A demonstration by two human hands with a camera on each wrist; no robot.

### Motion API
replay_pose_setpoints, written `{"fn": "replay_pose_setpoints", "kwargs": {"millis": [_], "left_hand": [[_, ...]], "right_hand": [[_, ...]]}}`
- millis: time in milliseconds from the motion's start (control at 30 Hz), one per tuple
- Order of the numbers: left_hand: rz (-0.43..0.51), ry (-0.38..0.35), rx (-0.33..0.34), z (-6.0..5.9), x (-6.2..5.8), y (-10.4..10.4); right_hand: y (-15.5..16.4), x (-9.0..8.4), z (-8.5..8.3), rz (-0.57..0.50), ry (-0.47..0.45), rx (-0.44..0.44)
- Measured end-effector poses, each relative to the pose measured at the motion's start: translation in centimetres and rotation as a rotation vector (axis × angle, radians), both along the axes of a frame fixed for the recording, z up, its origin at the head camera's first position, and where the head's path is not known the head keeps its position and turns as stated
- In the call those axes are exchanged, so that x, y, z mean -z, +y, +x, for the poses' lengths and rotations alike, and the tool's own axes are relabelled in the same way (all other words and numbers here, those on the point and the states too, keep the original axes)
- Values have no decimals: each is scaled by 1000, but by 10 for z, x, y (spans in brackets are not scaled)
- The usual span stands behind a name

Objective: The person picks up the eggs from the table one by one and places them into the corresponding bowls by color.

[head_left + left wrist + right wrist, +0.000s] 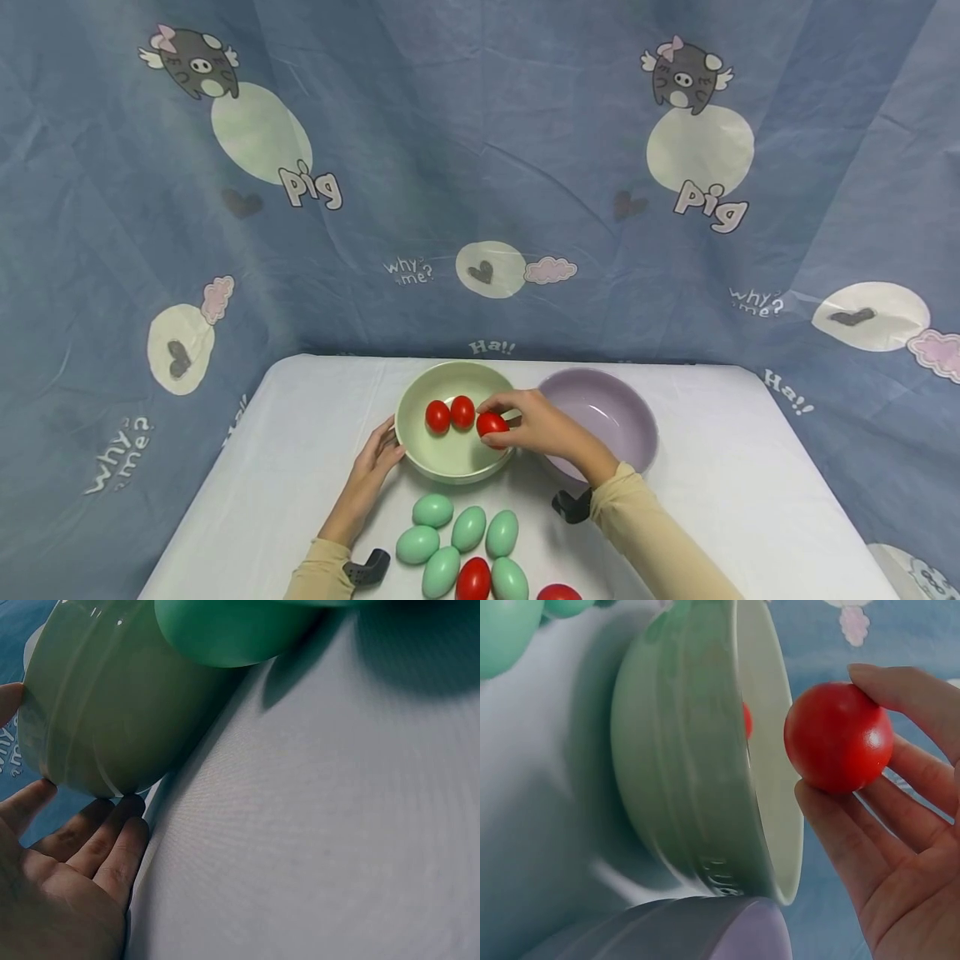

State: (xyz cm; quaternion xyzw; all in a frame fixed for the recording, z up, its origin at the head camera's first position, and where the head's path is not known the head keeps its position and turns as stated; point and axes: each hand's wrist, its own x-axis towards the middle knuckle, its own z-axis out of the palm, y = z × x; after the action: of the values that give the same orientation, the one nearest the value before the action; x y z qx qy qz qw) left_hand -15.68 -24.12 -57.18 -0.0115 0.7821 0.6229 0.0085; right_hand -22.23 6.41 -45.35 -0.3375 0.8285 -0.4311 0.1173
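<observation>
My right hand (542,427) pinches a red egg (492,427) between thumb and fingers, over the right side of the pale green bowl (450,468). In the right wrist view that red egg (838,738) is clear of the bowl's rim (784,855). Two more red eggs (438,417) lie inside the bowl. My left hand (372,465) rests against the bowl's left side; in the left wrist view the fingertips (133,804) touch its outer wall (112,712), and the fingers are nearly straight.
A purple bowl (637,410) stands to the right, under my right forearm. Several green eggs (441,572) lie in front of the green bowl. Among and beside them are a red egg (473,579) and another red egg (558,592) at the frame's lower edge.
</observation>
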Motion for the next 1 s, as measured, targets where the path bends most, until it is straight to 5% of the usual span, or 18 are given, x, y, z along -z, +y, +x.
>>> {"fn": "replay_pose_setpoints", "kwargs": {"millis": [1000], "left_hand": [[-5,-7,-1,0,-1,0]], "right_hand": [[-31,10,-43,172,31,88]]}}
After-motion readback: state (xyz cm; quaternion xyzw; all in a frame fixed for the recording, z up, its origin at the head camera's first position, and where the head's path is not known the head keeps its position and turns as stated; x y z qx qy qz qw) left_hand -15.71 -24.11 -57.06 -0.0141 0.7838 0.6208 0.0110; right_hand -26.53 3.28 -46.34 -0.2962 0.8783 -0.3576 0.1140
